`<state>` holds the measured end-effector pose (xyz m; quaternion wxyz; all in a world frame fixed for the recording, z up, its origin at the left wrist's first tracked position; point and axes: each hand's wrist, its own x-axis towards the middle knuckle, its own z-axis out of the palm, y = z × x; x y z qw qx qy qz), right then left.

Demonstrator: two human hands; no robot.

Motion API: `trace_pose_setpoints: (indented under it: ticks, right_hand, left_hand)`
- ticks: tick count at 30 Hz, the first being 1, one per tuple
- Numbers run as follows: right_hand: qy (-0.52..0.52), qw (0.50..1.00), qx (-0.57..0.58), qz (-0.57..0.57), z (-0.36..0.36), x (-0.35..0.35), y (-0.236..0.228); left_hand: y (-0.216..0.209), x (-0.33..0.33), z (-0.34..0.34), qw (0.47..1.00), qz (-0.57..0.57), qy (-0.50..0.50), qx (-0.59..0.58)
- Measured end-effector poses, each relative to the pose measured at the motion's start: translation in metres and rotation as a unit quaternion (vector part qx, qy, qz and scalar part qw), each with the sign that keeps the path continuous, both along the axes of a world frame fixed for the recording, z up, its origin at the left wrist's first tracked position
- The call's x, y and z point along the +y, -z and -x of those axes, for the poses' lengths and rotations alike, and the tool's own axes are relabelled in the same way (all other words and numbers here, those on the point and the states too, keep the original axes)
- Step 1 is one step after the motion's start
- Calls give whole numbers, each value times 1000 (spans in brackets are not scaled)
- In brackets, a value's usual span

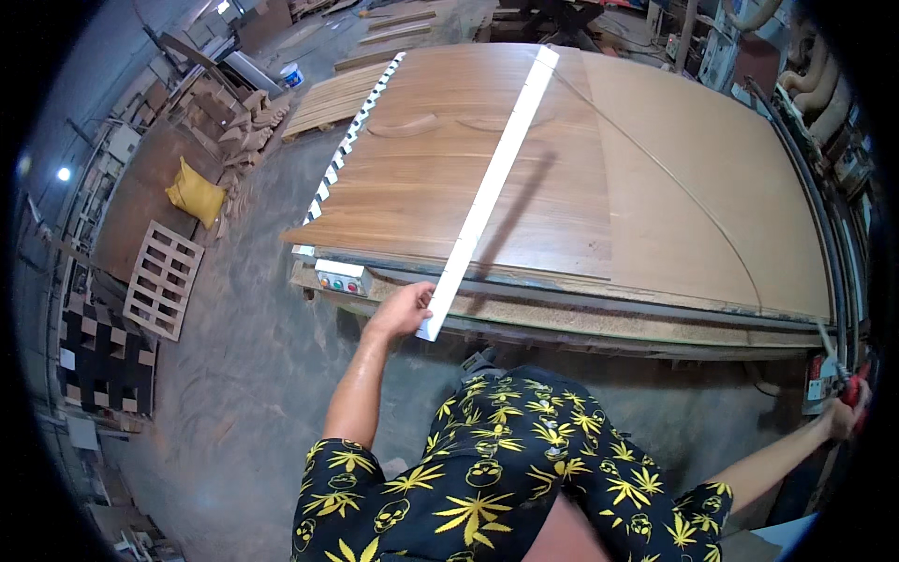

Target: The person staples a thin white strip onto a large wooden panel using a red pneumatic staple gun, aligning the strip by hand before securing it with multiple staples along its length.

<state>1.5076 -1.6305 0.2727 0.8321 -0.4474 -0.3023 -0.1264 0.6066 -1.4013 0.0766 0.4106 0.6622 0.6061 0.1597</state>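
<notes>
A broad bench (581, 323) is filling the centre. A tan sheet (702, 159) is occupying its right part; a brown wood-grain panel (403, 211) is lying to the left. A long white strip (493, 187) is running across the panel from the far edge, its near end projecting past the bench's front. A thin cord (674, 170) is trailing over the sheet. A button box (343, 277) is sitting at the front left. The left hand (405, 309) is gripping the strip's near end; the right hand (843, 417) is clasping a red object (854, 390), kind unclear.
</notes>
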Motion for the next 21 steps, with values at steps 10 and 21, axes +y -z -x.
trace_pose_setpoints:
  ticks: [10, 21]
  right_hand:
    - [-24, 983, -48, 175, -3, -12, 193]
    - [-106, 991, 68, -51, 241, -1, 118]
  left_hand:
    - [-111, 92, 85, 879, -168, 131, 426]
    - [-142, 337, 74, 699, -199, 388, 568]
